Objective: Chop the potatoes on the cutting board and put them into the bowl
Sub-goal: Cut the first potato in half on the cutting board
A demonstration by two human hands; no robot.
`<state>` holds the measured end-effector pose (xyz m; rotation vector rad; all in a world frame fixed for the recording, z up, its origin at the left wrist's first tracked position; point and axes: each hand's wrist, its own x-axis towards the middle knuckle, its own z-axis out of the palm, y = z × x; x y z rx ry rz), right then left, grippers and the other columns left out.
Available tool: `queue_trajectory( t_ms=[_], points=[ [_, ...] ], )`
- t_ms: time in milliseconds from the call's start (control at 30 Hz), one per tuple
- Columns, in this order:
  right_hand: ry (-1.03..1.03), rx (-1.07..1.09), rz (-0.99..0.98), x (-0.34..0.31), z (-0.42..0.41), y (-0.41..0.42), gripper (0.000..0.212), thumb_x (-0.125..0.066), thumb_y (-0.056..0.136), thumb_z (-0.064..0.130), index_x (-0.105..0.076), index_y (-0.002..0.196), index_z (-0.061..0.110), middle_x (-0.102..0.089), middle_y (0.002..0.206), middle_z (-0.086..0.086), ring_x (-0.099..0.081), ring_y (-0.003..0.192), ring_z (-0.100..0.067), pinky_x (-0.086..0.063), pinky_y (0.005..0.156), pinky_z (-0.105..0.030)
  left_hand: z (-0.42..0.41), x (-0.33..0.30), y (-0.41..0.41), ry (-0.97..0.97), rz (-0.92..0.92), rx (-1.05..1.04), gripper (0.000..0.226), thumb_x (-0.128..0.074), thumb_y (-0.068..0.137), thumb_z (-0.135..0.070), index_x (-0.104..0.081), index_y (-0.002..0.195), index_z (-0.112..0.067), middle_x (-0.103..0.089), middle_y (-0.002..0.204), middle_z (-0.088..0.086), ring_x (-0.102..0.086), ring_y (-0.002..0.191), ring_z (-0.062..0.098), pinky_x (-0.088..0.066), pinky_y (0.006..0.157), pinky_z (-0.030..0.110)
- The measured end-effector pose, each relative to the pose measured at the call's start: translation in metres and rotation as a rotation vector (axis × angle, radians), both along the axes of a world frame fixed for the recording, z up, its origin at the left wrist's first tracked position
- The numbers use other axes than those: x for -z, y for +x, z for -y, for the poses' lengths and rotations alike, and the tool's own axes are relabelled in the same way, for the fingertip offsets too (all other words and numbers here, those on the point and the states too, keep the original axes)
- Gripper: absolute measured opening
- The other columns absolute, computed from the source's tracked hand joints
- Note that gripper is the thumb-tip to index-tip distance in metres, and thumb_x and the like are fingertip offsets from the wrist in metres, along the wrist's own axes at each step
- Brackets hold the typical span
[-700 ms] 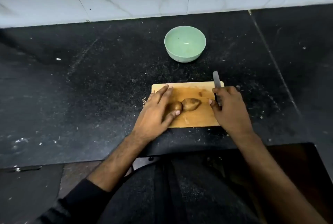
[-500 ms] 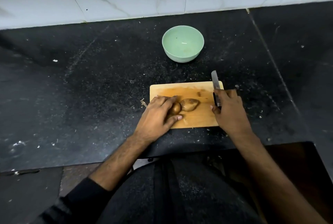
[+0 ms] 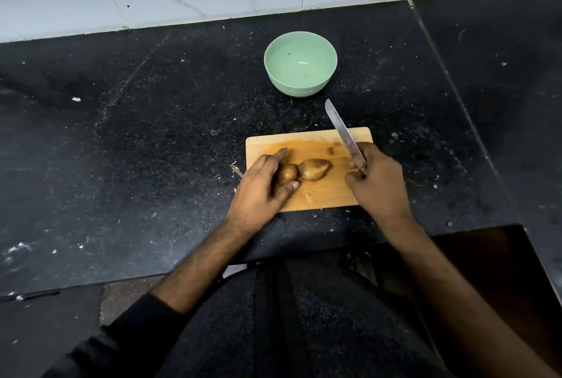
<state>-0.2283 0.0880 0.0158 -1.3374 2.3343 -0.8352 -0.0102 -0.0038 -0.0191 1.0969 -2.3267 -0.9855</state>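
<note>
Two whole potatoes lie touching on the board (image 3: 322,195), near its middle. The left hand (image 3: 261,192) curls round the smaller potato (image 3: 287,173), thumb on its near side and fingers over its far side. The larger potato (image 3: 314,168) lies free just right of it. At the board's right edge the right hand (image 3: 378,186) grips the knife (image 3: 343,134) by the handle, its blade slanting away over the board's far edge. Beyond the board sits the green bowl (image 3: 301,64), nothing in it, on the black counter (image 3: 152,134).
</note>
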Motion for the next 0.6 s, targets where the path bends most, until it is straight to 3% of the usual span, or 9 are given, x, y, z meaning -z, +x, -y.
queue_trajectory(
  t_ms=[100,200,367,467,600],
  points=[
    [-0.028,-0.085,0.035,-0.005,0.004,0.01,0.023,-0.061,0.091,0.007,-0.068,0.112,0.013,-0.067,0.092,0.005,-0.059,0.072,-0.005,-0.057,0.082,-0.035,-0.002,0.003,0.002,0.004,0.002,0.014,0.074,-0.067,0.092,-0.044,-0.038,0.152,-0.013,-0.054,0.12,0.0,-0.052,0.113,0.017,-0.047,0.099,0.041],
    [-0.006,-0.185,0.04,-0.004,0.01,0.016,0.028,-0.06,0.096,0.014,-0.065,0.124,0.014,-0.061,0.118,0.001,-0.061,0.1,-0.013,-0.053,0.095,-0.038,-0.003,0.007,0.005,0.004,-0.027,0.04,0.08,-0.064,0.091,-0.049,-0.033,0.155,-0.011,-0.054,0.128,0.001,-0.051,0.12,0.017,-0.044,0.104,0.042],
    [0.156,-0.385,-0.025,0.003,0.014,0.023,0.057,-0.072,0.091,0.039,-0.048,0.142,0.033,-0.044,0.137,0.012,-0.052,0.12,-0.014,-0.054,0.09,-0.044,-0.001,0.014,0.009,-0.01,-0.076,0.068,0.077,-0.062,0.09,-0.037,-0.032,0.154,-0.007,-0.055,0.134,0.004,-0.052,0.126,0.02,-0.04,0.109,0.047],
    [0.145,-0.321,-0.104,0.007,0.017,0.03,0.054,-0.073,0.088,0.042,-0.05,0.136,0.033,-0.052,0.125,0.012,-0.056,0.113,-0.015,-0.056,0.084,-0.045,0.0,0.015,0.008,-0.045,-0.073,0.066,0.065,-0.063,0.093,-0.032,-0.041,0.15,-0.01,-0.055,0.13,0.003,-0.053,0.12,0.019,-0.044,0.104,0.047],
    [0.087,-0.124,-0.118,0.004,0.02,0.017,0.052,-0.079,0.085,0.033,-0.053,0.129,0.021,-0.051,0.119,0.005,-0.058,0.097,-0.016,-0.053,0.077,-0.038,0.001,0.013,0.007,-0.031,-0.098,0.072,0.055,-0.066,0.094,-0.03,-0.051,0.144,-0.012,-0.058,0.128,0.0,-0.055,0.119,0.015,-0.046,0.102,0.042]
  ],
)
